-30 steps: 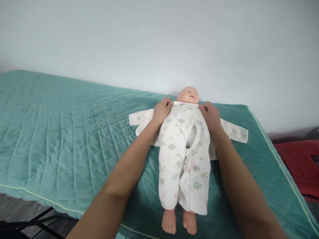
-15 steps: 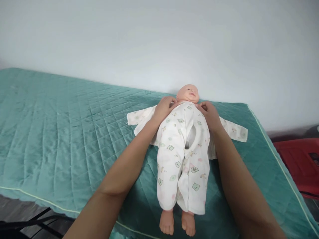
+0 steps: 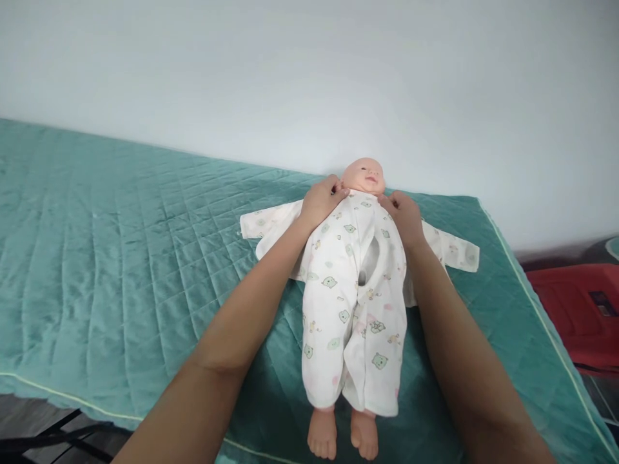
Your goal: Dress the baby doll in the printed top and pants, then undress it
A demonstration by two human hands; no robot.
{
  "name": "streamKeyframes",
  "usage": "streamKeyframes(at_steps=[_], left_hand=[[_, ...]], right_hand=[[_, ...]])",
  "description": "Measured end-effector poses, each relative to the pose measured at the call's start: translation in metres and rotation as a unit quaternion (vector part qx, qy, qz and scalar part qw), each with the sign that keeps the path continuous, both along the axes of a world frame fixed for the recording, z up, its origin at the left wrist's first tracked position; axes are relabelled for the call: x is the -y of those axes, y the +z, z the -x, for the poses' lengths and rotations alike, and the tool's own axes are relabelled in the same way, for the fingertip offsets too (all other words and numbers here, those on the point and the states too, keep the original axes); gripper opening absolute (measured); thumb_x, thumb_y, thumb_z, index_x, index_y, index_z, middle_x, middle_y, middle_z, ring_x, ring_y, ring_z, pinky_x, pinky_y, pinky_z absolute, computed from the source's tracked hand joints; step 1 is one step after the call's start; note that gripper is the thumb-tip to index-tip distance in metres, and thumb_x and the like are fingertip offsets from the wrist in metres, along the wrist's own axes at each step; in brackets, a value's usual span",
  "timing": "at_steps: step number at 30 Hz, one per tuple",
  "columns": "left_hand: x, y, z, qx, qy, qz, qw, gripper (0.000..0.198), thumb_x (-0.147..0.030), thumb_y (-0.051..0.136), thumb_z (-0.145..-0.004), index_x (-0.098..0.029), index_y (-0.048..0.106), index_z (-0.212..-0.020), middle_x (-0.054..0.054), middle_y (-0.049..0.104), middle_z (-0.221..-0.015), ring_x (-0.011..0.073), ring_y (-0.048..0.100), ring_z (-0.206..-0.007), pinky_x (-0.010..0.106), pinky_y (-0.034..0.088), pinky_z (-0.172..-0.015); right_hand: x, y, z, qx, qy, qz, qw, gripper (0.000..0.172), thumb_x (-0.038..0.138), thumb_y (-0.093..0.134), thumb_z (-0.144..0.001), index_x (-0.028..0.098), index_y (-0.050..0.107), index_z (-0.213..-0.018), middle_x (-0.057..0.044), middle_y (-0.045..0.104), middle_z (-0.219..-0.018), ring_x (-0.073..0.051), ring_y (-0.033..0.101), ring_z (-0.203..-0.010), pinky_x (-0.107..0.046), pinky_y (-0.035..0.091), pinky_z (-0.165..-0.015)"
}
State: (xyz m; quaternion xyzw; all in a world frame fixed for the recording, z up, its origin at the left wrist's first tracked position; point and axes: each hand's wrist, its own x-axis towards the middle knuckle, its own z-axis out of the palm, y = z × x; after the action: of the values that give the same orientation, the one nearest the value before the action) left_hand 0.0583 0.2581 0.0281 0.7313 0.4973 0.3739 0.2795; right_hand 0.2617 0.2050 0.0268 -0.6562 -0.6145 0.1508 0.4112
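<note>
A baby doll [image 3: 363, 175] lies on its back, its head by the wall and its bare feet towards me. White open-crotch baby pants [image 3: 333, 303] with green bear prints cover it from the neck to the ankles. Beneath them, a white baby shirt [image 3: 275, 222] lies with both sleeves spread to the sides. My left hand [image 3: 323, 201] is closed at the upper left corner of the pants' waistband, thumb on the cloth. At the upper right corner, my right hand [image 3: 403, 212] pinches the waistband with curled fingers. Some fingertips are hidden behind cloth and hands.
The doll lies on a green quilted bed cover [image 3: 120, 258] with pale piping along its edge. A white wall [image 3: 242, 84] rises behind it. A red plastic object [image 3: 575, 316] stands beyond the right edge, and dark bars [image 3: 58, 438] show at lower left.
My view has shifted slightly. Both hands stay at the top corners of the pants, with the left fingers now a little more curled beside the doll's neck.
</note>
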Motion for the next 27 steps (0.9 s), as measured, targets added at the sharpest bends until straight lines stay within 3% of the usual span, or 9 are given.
streamKeyframes(at_steps=[4, 7, 11, 14, 17, 20, 24, 27], left_hand=[[0.000, -0.005, 0.002, 0.026, -0.035, -0.018, 0.999, 0.007, -0.024, 0.056, -0.089, -0.020, 0.058, -0.083, 0.002, 0.069, -0.094, 0.0166, 0.061, -0.088, 0.030, 0.045, -0.083], [0.001, -0.007, 0.005, 0.019, -0.071, -0.050, 0.996, 0.014, -0.022, 0.052, -0.091, -0.021, 0.066, -0.091, 0.003, 0.071, -0.104, 0.0175, 0.062, -0.101, 0.030, 0.045, -0.092], [0.010, -0.008, 0.014, -0.046, -0.057, -0.069, 0.995, 0.025, -0.027, 0.049, -0.095, -0.021, 0.072, -0.103, 0.006, 0.072, -0.111, 0.0210, 0.061, -0.109, 0.035, 0.042, -0.102], [0.032, -0.012, 0.028, -0.068, -0.023, -0.109, 0.991, 0.028, -0.030, 0.049, -0.097, -0.022, 0.073, -0.108, 0.007, 0.072, -0.117, 0.0224, 0.059, -0.115, 0.040, 0.039, -0.108], [0.077, -0.019, 0.046, -0.051, 0.050, -0.149, 0.986, 0.026, -0.028, 0.049, -0.097, -0.024, 0.072, -0.110, 0.007, 0.068, -0.125, 0.0226, 0.054, -0.122, 0.041, 0.039, -0.111], [0.146, -0.021, 0.061, -0.030, 0.091, -0.176, 0.980, 0.028, -0.023, 0.047, -0.097, -0.023, 0.070, -0.112, 0.008, 0.067, -0.123, 0.0212, 0.056, -0.121, 0.040, 0.042, -0.110], [0.243, -0.012, 0.067, -0.045, 0.028, -0.152, 0.987, 0.025, -0.027, 0.047, -0.099, -0.028, 0.069, -0.111, 0.006, 0.069, -0.114, 0.0211, 0.060, -0.113, 0.042, 0.047, -0.103], [0.292, -0.002, 0.062, -0.057, -0.055, -0.123, 0.989, 0.024, -0.027, 0.048, -0.099, -0.029, 0.069, -0.111, 0.006, 0.069, -0.115, 0.0213, 0.060, -0.113, 0.042, 0.048, -0.101]], right_hand=[[0.000, -0.005, 0.000, -0.028, -0.022, -0.016, 0.999, 0.029, 0.043, 0.058, -0.087, 0.023, 0.045, -0.070, 0.004, 0.050, -0.066, -0.014, 0.044, -0.065, -0.029, 0.033, -0.066], [0.005, -0.009, -0.002, -0.064, 0.002, -0.039, 0.997, 0.020, 0.042, 0.058, -0.087, 0.022, 0.056, -0.082, 0.000, 0.063, -0.080, -0.017, 0.056, -0.076, -0.030, 0.041, -0.074], [0.022, -0.013, -0.003, -0.102, 0.045, -0.070, 0.991, 0.022, 0.039, 0.052, -0.091, 0.022, 0.065, -0.099, -0.006, 0.071, -0.105, -0.019, 0.064, -0.097, -0.035, 0.046, -0.090], [0.047, -0.017, -0.001, -0.127, 0.044, -0.084, 0.987, 0.029, 0.039, 0.048, -0.095, 0.023, 0.066, -0.111, -0.008, 0.069, -0.124, -0.021, 0.062, -0.115, -0.039, 0.044, -0.103], [0.085, -0.022, 0.004, -0.142, 0.007, -0.100, 0.985, 0.033, 0.041, 0.045, -0.097, 0.024, 0.064, -0.117, -0.009, 0.064, -0.135, -0.022, 0.057, -0.126, -0.044, 0.041, -0.110], [0.139, -0.024, 0.010, -0.108, -0.023, -0.132, 0.985, 0.033, 0.040, 0.048, -0.097, 0.025, 0.060, -0.123, -0.011, 0.056, -0.143, -0.024, 0.053, -0.132, -0.048, 0.043, -0.109], [0.224, -0.029, 0.020, -0.010, 0.005, -0.147, 0.989, 0.032, 0.032, 0.052, -0.095, 0.026, 0.056, -0.126, -0.014, 0.054, -0.142, -0.027, 0.049, -0.135, -0.052, 0.041, -0.111], [0.282, -0.038, 0.028, 0.026, 0.006, -0.058, 0.998, 0.032, 0.033, 0.054, -0.094, 0.024, 0.055, -0.125, -0.015, 0.062, -0.128, -0.031, 0.058, -0.122, -0.055, 0.045, -0.104]])
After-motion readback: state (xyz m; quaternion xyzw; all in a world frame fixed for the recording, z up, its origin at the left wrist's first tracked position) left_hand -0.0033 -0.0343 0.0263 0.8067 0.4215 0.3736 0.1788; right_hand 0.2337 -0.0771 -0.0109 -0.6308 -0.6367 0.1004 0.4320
